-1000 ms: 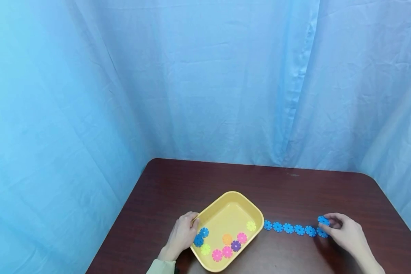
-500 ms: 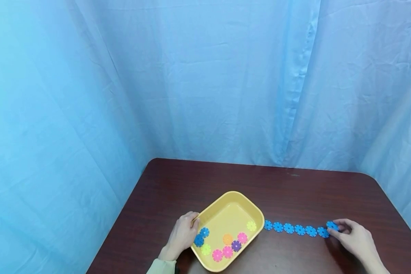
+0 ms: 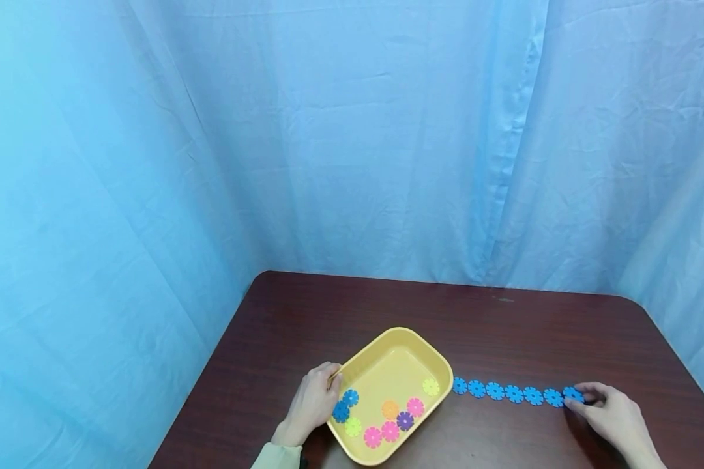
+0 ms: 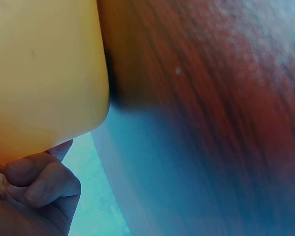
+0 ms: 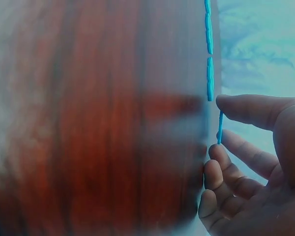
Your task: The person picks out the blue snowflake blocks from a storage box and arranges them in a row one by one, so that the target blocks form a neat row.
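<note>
My left hand (image 3: 313,398) grips the left rim of a yellow plastic tray (image 3: 387,368); in the left wrist view its curled fingers (image 4: 51,182) are at the tray's edge. At the right, my right hand (image 3: 615,415) pinches a blue snowflake building disc (image 3: 573,394) by its edge. This disc is at the right end of a straight row of several matching blue discs (image 3: 495,391) lying flat. Seen edge-on in the right wrist view, the held disc (image 5: 220,129) is between thumb and fingertips, close over the table beside the last disc in the row (image 5: 210,78).
Inside the tray lie loose discs: pink ones (image 3: 390,431), a purple (image 3: 405,421), an orange (image 3: 390,409), yellow-green ones (image 3: 353,427) and dark blue ones (image 3: 341,412). The dark wooden table (image 3: 475,326) has blue curtains (image 3: 358,163) behind it and at its sides.
My right hand has moved right and toward me, bringing the pinched blue disc from above the last disc to the row's right end and lower. The left hand and the tray stay put.
</note>
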{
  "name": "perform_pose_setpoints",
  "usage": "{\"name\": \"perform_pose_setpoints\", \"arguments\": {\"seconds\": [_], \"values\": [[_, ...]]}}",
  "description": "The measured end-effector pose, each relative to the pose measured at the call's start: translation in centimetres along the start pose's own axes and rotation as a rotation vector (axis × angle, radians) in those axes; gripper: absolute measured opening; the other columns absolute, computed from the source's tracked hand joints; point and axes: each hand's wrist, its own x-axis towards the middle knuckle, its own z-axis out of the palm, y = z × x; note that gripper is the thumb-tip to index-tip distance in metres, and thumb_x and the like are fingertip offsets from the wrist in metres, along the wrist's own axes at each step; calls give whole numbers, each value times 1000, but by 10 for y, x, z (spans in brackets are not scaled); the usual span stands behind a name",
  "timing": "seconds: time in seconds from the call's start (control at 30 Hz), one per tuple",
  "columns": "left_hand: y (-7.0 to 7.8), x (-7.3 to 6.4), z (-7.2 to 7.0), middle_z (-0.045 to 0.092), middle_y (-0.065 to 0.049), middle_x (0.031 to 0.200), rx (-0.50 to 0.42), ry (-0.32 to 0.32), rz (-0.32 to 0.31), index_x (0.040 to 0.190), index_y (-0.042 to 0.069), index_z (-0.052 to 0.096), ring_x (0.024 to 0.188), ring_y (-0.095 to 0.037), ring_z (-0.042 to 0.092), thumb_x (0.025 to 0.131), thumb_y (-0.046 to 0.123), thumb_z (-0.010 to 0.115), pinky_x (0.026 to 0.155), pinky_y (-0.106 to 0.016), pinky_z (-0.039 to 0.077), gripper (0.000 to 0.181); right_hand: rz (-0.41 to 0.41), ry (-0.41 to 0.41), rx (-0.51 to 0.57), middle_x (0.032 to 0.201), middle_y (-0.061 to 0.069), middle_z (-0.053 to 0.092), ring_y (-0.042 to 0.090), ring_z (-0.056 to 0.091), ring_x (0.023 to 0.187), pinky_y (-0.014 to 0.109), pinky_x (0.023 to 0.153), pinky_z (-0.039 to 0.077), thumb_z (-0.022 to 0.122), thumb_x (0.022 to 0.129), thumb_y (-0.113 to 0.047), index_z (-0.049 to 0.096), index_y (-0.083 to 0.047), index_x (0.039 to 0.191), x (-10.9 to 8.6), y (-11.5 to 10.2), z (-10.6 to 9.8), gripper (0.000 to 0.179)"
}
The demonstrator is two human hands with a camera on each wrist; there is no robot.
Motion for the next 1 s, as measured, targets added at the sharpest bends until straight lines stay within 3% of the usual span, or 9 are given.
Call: {"name": "perform_pose_setpoints", "arguments": {"seconds": [0.47, 0.73, 1.0], "values": [[0, -1, 0, 69, 1, 100, -1, 15, 12, 110, 8, 72, 88, -11, 64, 98, 12, 61, 74, -33, 54, 17, 32, -48, 3, 89, 13, 67, 20, 62, 71, 43, 64, 50, 80, 81, -37, 61, 15, 116, 1, 3, 2, 65], [0, -1, 0, 69, 1, 101, -6, 11, 4, 112, 8, 72, 89, -12, 65, 98, 13, 61, 76, -34, 54, 18, 22, -78, 8, 93, 14, 65, 19, 61, 72, 44, 66, 50, 79, 83, -43, 56, 17, 121, 0, 4, -1, 75], [0, -1, 0, 69, -1, 102, -4, 11, 5, 112, 7, 72, 90, -13, 65, 98, 11, 61, 76, -35, 54, 19, 15, -57, 31, 97, 16, 66, 19, 62, 74, 40, 63, 50, 77, 83, -48, 55, 16, 123, -1, -2, -5, 78]]}}
